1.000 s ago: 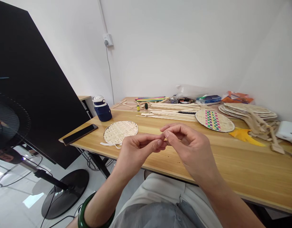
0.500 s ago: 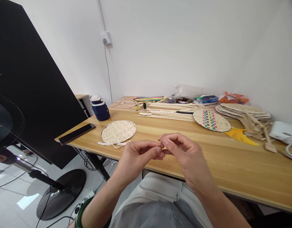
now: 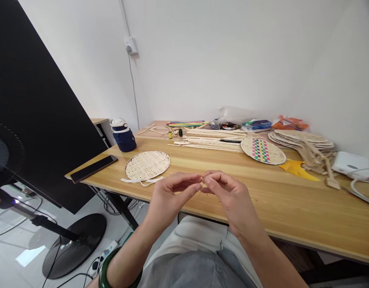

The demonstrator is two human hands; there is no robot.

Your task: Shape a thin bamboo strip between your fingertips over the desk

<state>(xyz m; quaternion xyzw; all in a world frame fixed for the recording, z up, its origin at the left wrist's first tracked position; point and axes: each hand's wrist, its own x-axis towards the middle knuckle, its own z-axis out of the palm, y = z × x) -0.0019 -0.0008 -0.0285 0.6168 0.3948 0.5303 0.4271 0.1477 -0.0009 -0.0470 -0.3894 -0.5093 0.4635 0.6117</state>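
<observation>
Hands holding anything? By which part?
A tiny pale sliver, pinched between fingertips of left hand and right hand; which part is too small to tell.

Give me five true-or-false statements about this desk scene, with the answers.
The left hand and right hand pinch a thin sliver together above the table's near edge. True.
The phone lies on the plain woven mat. False: it lies apart, at the table's left corner.
The coloured woven mat lies flat. True.
The blue bottle lies on its side. False: it stands upright.
A green bangle is on the right wrist. False: it is on the left.
</observation>
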